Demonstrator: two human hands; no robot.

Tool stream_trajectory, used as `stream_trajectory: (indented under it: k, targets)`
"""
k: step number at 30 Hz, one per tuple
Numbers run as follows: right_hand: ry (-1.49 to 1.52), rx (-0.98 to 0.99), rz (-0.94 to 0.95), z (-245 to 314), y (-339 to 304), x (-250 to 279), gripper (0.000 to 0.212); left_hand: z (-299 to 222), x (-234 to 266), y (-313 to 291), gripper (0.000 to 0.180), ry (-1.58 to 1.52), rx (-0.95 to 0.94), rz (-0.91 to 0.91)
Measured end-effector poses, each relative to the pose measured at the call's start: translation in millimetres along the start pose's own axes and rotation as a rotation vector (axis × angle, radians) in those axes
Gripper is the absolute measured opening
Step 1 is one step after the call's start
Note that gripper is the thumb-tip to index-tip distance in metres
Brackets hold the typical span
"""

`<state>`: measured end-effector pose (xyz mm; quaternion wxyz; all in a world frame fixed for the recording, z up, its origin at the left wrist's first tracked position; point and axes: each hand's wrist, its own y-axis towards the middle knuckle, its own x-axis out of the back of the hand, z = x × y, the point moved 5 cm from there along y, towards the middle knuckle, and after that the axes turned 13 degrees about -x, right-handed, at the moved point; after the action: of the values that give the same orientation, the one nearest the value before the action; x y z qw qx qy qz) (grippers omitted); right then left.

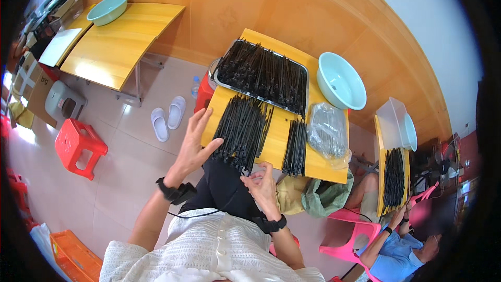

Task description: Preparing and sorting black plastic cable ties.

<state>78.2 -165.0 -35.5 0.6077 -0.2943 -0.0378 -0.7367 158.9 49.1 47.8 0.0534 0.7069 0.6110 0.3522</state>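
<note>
Head view: two black strip piles [296, 149], one tray [307, 81]
Left hand [192, 146], fingers spread apart, stands beside the left pile [240, 130] at the tabletop's [277, 138] near-left corner. Right hand [263, 187] curls at the pile's near end; clamping cannot be told.

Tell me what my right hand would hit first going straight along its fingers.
Most likely the near ends of the wider row of black cable ties on the yellow table. Your right hand's fingertips look very close; contact is unclear from this view.
</note>
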Motion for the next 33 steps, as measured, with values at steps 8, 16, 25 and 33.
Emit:
stream_trajectory:
  k: [8,16,25,33]
  targets:
    - [0.526,-0.154,0.03,-9,12,-14,0.032,54,-77,-24,0.07,0.31,0.113,0.143]
    - [0.669,-0.165,-0.03,-2,10,3,0.019,50,-93,-24,0.071,0.318,0.14,0.104]
    - [0.78,-0.14,-0.042,6,-1,27,0.017,53,-51,-17,0.051,-0.027,0.209,-0.198]
    - [0.736,-0.036,-0.124,5,-18,53,0.022,-8,-50,-24,0.021,-0.56,0.311,-0.275]
